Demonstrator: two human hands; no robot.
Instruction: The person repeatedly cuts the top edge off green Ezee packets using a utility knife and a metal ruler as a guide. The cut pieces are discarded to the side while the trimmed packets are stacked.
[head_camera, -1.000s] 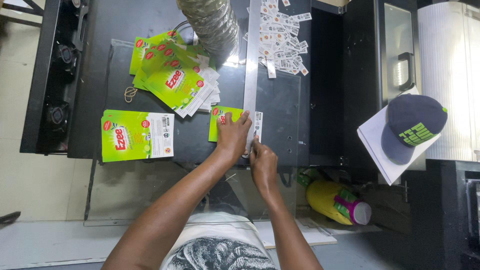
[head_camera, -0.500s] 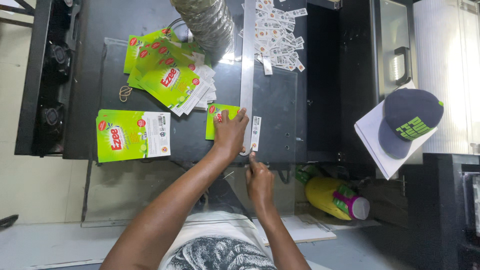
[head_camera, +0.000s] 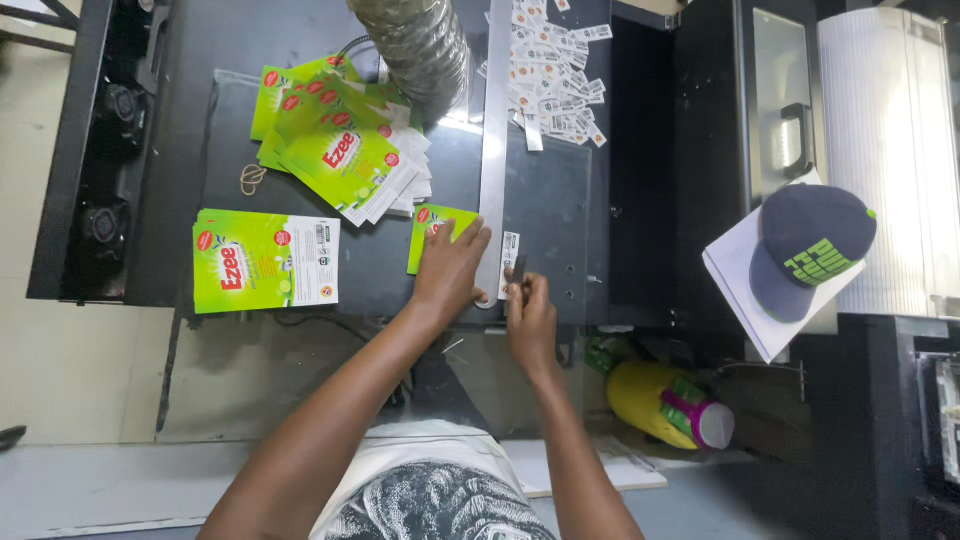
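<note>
The left hand (head_camera: 452, 268) is laid flat, fingers spread, on a green printed paper label (head_camera: 432, 232) and on the long grey metal ruler (head_camera: 495, 150) beside it; nothing is gripped, both being pressed against the dark counter (head_camera: 550, 200); the ruler runs lengthwise away from the person. The right hand (head_camera: 530, 312) is closed around a small dark tool (head_camera: 519, 270), probably a cutting blade, though the view is too small to confirm; its tip is placed at the ruler's right edge, just beside a narrow white cut strip (head_camera: 509, 250). A fanned stack of green printed labels (head_camera: 335, 150) is seen further left; a separate flat green-and-white label sheet (head_camera: 265, 262) lies nearer; a heap of small white cut strips (head_camera: 555, 80) is gathered beyond the ruler; a dark blue cap (head_camera: 805, 248) rests on white paper to the right.
</note>
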